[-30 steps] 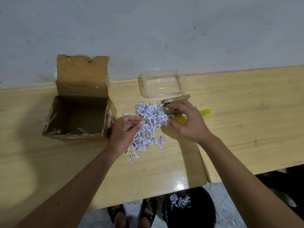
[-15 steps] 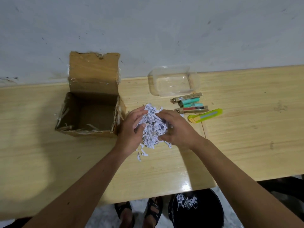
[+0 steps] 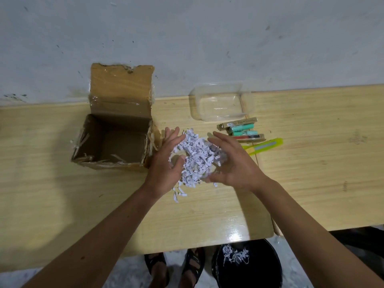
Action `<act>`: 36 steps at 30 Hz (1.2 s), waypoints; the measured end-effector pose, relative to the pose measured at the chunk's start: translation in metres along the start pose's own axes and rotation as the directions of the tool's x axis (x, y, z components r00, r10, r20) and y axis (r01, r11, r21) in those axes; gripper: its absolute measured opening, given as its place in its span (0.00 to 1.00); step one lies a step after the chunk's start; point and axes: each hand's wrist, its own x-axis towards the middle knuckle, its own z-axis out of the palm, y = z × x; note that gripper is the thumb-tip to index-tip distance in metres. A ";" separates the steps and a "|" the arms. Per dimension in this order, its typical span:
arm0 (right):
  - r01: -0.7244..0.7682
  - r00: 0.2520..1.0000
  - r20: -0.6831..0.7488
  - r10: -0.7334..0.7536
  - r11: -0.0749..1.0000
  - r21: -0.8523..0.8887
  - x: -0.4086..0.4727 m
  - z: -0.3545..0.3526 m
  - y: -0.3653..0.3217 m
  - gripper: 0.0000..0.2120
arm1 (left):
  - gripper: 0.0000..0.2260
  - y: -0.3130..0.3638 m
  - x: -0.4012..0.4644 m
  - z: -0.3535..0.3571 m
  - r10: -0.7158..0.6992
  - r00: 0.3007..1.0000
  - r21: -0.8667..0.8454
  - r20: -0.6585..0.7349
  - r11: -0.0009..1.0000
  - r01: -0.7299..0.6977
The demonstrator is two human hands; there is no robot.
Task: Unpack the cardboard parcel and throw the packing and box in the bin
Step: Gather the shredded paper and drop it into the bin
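A heap of white shredded paper (image 3: 197, 154) lies on the wooden table (image 3: 62, 204), just right of the open cardboard box (image 3: 108, 165). The box's back flap stands up against the wall, and its inside looks empty apart from a few scraps. My left hand (image 3: 166, 161) presses the left side of the heap with its fingers spread. From the other side, my right hand (image 3: 234, 163) cups the heap with lightly curved fingers. A black bin (image 3: 259, 273) with some shredded paper in it stands on the floor below the table's front edge.
A clear plastic tub (image 3: 222, 100) sits near the wall. In front of it lie small boxed and teal items (image 3: 241, 129) and a yellow-green cutter (image 3: 266, 145). A seam between two tabletops runs right of the heap. My sandalled feet (image 3: 176, 267) stand beside the bin.
My right hand came away from the small items and both hands closed in on the shredded paper, bunching it. Now the fingers have spread again around the heap.
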 end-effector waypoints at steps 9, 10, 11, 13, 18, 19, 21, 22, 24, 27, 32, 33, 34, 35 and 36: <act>0.065 0.990 0.133 -0.051 0.993 -0.101 0.012 0.011 0.007 0.60 | 0.56 -0.013 -0.007 -0.011 -0.074 0.957 0.039 0.281 0.997 0.066; 0.075 0.990 0.129 -0.062 0.992 -0.102 0.015 0.012 0.006 0.60 | 0.60 -0.015 -0.006 -0.013 -0.078 0.949 0.060 0.306 0.996 0.063; 0.085 0.990 0.124 -0.073 0.991 -0.100 0.018 0.013 0.006 0.59 | 0.62 -0.016 -0.005 -0.015 -0.077 0.944 0.077 0.322 0.996 0.055; 0.099 0.988 0.124 -0.087 0.990 -0.098 0.023 0.015 0.006 0.59 | 0.62 -0.019 -0.003 -0.016 -0.074 0.941 0.069 0.331 0.996 0.055; 0.136 0.985 0.116 -0.128 0.988 -0.070 0.028 0.026 0.002 0.53 | 0.53 -0.019 -0.008 -0.009 -0.127 0.958 0.053 0.256 0.992 0.117; 0.145 0.985 0.100 -0.138 0.988 -0.062 0.029 0.028 0.001 0.51 | 0.51 -0.019 -0.008 -0.008 -0.134 0.964 0.056 0.229 0.991 0.125; 0.140 0.988 0.071 -0.137 0.989 -0.048 0.029 0.031 -0.003 0.45 | 0.44 -0.019 -0.006 -0.005 -0.149 0.973 0.033 0.175 0.989 0.145; 0.135 0.990 0.054 -0.133 0.990 -0.038 0.029 0.033 -0.005 0.42 | 0.41 -0.019 -0.005 -0.004 -0.161 0.975 0.020 0.152 0.987 0.159; 0.123 0.992 0.009 -0.122 0.992 -0.017 0.025 0.039 -0.010 0.35 | 0.35 -0.019 -0.006 -0.002 -0.192 0.975 0.004 0.116 0.981 0.193; 0.097 0.992 -0.087 -0.095 0.995 0.017 0.013 0.049 -0.019 0.22 | 0.26 -0.022 -0.011 -0.002 -0.215 0.971 -0.040 0.102 0.975 0.220; -0.042 0.982 -0.181 0.059 0.994 0.099 -0.012 0.054 -0.028 0.17 | 0.21 -0.022 -0.017 -0.002 -0.204 0.972 -0.074 0.118 0.974 0.213; -0.072 0.977 -0.192 0.094 0.990 0.117 -0.017 0.053 -0.029 0.17 | 0.20 -0.021 -0.019 0.000 -0.187 0.974 -0.072 0.126 0.978 0.197; -0.093 0.972 -0.205 0.119 0.987 0.132 -0.023 0.051 -0.031 0.17 | 0.19 -0.020 -0.020 0.001 -0.162 0.977 -0.073 0.136 0.982 0.173; -0.107 0.966 -0.219 0.138 0.983 0.147 -0.030 0.049 -0.033 0.16 | 0.19 -0.017 -0.021 0.003 -0.136 0.980 -0.076 0.148 0.986 0.148; -0.120 0.959 -0.236 0.158 0.979 0.166 -0.037 0.046 -0.035 0.16 | 0.20 -0.014 -0.022 0.006 -0.111 0.981 -0.079 0.161 0.989 0.125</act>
